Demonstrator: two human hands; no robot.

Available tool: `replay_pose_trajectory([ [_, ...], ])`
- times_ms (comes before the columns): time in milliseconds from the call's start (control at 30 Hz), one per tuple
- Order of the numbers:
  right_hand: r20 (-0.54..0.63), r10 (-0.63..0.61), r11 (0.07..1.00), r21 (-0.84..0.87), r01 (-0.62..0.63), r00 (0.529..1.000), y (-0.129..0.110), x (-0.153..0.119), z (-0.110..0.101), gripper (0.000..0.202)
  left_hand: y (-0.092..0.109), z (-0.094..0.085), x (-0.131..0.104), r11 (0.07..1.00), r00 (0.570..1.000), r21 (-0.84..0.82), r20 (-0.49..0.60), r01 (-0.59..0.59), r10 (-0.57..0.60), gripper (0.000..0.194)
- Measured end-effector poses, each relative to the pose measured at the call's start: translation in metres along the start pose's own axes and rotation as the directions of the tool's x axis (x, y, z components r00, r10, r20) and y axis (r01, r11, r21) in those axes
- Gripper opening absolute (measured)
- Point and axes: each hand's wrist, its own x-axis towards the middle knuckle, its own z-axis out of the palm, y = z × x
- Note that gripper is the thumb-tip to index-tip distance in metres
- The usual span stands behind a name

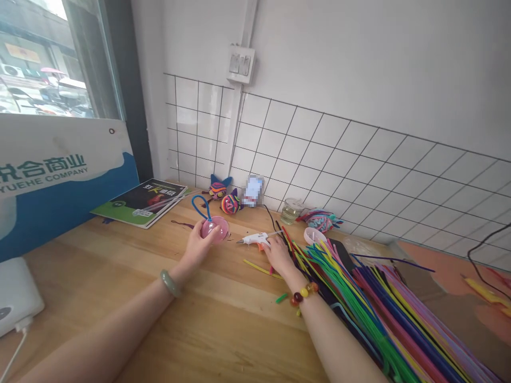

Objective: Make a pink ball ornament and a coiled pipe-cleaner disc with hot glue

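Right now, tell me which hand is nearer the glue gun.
Right. The right hand rests against the glue gun, just behind its handle. The left hand holds a pink ball off to the gun's left.

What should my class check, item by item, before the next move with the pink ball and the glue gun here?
1. Left hand grips the pink ball: ok.
2. Blue pipe-cleaner loop stands up from the ball: ok.
3. Right hand rests at the glue gun: ok; a closed grip cannot be told.
4. Gun's nozzle points away from both hands: not ok, it points toward the left hand.
5. Gun is hot: cannot tell.
6. Pipe-cleaner pile lies apart from the nozzle: ok.
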Motion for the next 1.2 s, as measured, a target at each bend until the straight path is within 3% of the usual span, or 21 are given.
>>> replay_pose_trajectory([
  [167,-0.15,0.028,0.999,0.039,-0.022,0.988,-0.011,-0.022,-0.016,0.024,0.008,-0.006,-0.003,0.998,0.996,-0.066,0.089,-0.019,0.025,0.043],
  [267,-0.242,-0.079,0.959,0.245,0.14,0.967,-0.032,-0.044,-0.031,0.025,0.022,-0.004,-0.014,0.989,0.988,-0.112,0.107,-0.098,0.11,0.043],
  [333,-0.194,-0.074,0.88,0.448,0.156,0.978,-0.049,-0.06,-0.04,0.029,0.034,-0.003,-0.026,0.985,0.983,-0.125,0.126,-0.118,0.134,0.042],
  [400,-0.064,-0.066,0.736,0.671,0.092,0.996,-0.066,-0.076,-0.048,0.042,0.044,-0.002,-0.041,0.982,0.961,-0.155,0.237,-0.108,0.143,0.039],
  [467,0.065,-0.122,0.55,0.835,0.013,0.99,-0.078,-0.092,-0.055,0.059,0.051,-0.001,-0.055,0.977,0.886,-0.198,0.437,-0.072,0.154,0.039],
  [533,0.158,-0.179,0.401,0.913,-0.075,0.971,-0.084,-0.107,-0.06,0.076,0.055,0.0,-0.066,0.978,0.818,-0.198,0.55,-0.069,0.169,0.034],
  [633,0.221,-0.202,0.307,0.939,-0.152,0.954,-0.083,-0.123,-0.059,0.094,0.058,0.004,-0.076,0.982,0.685,-0.105,0.704,-0.16,0.187,0.04],
  [733,0.231,-0.143,0.388,0.908,-0.16,0.962,-0.074,-0.132,-0.05,0.091,0.055,0.01,-0.079,0.971,0.603,-0.064,0.774,-0.23,0.194,0.049],
  [833,0.146,-0.016,0.596,0.795,-0.108,0.989,-0.063,-0.135,-0.038,0.082,0.047,0.018,-0.078,0.969,0.58,-0.063,0.792,-0.237,0.193,0.05],
  [933,0.03,0.033,0.786,0.616,-0.044,0.999,-0.055,-0.135,-0.027,0.079,0.039,0.023,-0.076,0.977,0.576,-0.05,0.801,-0.209,0.164,0.048],
  [1067,-0.055,0.027,0.87,0.493,0.003,0.998,-0.053,-0.136,-0.021,0.076,0.032,0.026,-0.074,0.98,0.593,-0.053,0.789,-0.194,0.16,0.051],
  [1200,-0.051,0.055,0.892,0.452,-0.026,0.997,-0.054,-0.137,-0.023,0.074,0.028,0.025,-0.077,0.992,0.6,-0.123,0.795,0.017,0.089,0.063],
])
